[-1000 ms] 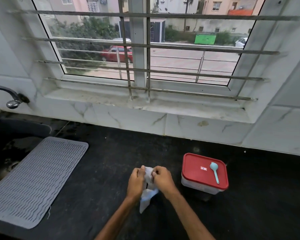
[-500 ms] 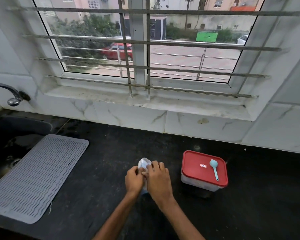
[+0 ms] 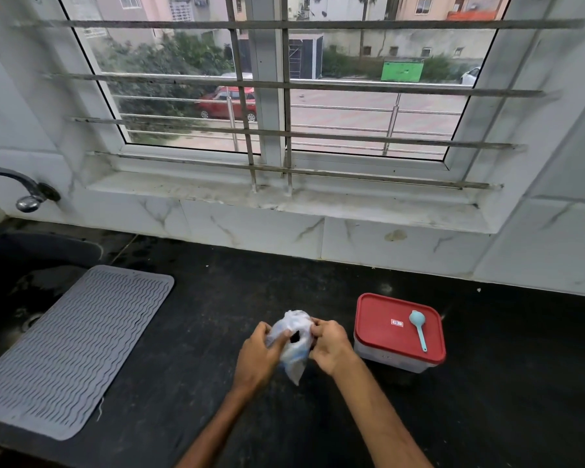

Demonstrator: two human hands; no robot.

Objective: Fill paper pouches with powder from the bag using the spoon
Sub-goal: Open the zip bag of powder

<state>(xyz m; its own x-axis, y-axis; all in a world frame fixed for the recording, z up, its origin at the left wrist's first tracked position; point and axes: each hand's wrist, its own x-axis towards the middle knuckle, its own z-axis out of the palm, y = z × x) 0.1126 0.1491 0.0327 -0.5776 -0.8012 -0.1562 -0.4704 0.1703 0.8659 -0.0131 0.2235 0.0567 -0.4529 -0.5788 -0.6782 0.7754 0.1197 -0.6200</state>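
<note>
Soft, overcast daylight is admitted through the barred, white-framed window [image 3: 271,96]. The black stone countertop [image 3: 504,400] is rendered dark, with a faint sheen. Straight lines are bowed toward the edges by wide-angle distortion. The crumpled white plastic bag [image 3: 296,320] is slightly blurred.

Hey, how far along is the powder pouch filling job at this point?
Barely begun. Done: nothing that shows; no filled pouch is in view. In hand: the left hand and right hand both grip the crumpled white bag, apparently working at its mouth. Left: the blue spoon lies untouched on the red lid of the closed container, so all scooping and filling remains.
</note>
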